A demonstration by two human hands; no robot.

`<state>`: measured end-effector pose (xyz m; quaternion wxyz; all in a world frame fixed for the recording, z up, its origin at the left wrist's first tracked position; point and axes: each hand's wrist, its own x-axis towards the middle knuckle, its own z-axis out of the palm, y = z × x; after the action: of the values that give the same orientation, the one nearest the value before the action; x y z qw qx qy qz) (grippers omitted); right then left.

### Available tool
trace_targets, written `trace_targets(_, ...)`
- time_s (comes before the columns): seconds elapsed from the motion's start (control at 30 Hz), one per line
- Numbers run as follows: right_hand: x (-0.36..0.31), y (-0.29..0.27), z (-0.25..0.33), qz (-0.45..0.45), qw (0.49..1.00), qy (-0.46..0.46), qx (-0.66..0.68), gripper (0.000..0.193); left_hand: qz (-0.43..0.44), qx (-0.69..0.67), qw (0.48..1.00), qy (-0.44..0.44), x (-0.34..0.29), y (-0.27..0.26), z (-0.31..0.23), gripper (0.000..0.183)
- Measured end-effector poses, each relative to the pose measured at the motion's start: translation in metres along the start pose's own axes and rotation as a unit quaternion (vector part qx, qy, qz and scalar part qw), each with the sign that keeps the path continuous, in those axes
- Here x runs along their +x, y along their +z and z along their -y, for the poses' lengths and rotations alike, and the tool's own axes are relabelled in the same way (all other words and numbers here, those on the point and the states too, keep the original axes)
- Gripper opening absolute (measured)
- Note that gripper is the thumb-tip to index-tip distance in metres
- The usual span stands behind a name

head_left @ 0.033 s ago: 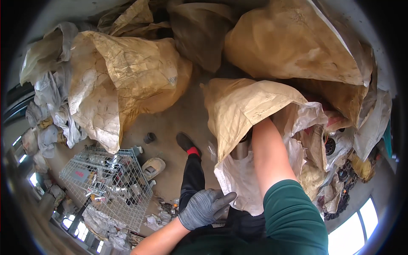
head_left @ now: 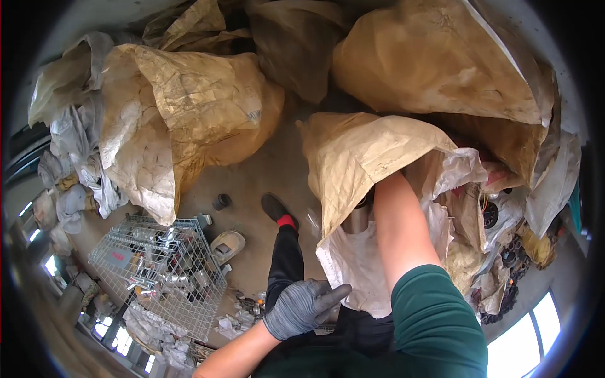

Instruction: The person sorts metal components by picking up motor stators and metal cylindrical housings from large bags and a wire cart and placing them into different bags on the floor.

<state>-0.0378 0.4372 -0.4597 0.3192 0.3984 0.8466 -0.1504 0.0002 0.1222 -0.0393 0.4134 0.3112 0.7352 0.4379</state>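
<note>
A big tan sack (head_left: 378, 148) is standing with its mouth open in front of the person, a little to the right, and its pale inner side (head_left: 359, 271) is hanging down toward the near side. The person's bare right forearm (head_left: 406, 227) is lying inside that mouth, below a dark green sleeve (head_left: 435, 302). The sack is hiding the right hand completely, so I can't tell whether that grip is being held wide or narrow, or whether it's holding anything. Just left of the forearm, a smooth greyish thing (head_left: 357, 220) is showing in the mouth, too covered for me to name.

The left hand (head_left: 293, 310), in a grey glove, is hovering at the sack's near left side. Its grip is looking loose, the fingers partly stretched out and slightly parted. One fingertip is pointing right, at the sack's pale edge; whether it's touching, I can't tell.

Over on the left, a wire cage (head_left: 183, 318) is holding a jumble of small pieces. A pale flat thing (head_left: 228, 247) is lying on the floor (head_left: 246, 179) just beside it, and farther off another tan sack (head_left: 208, 94) is bulging.
</note>
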Motion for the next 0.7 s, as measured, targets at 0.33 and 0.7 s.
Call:
trace_targets(0.33, -0.012, 0.009, -0.023, -0.015, 1.000, 0.008, -0.002, 0.056, 0.044, 0.081, 0.995, -0.025, 0.007, 0.004, 0.007, 0.045)
trace_targets(0.7, -0.011, 0.005, -0.042, -0.024, 0.999, 0.027, -0.018, 0.056, -0.023, 0.061, 0.998, -0.022, 0.014, 0.000, 0.001, 0.019)
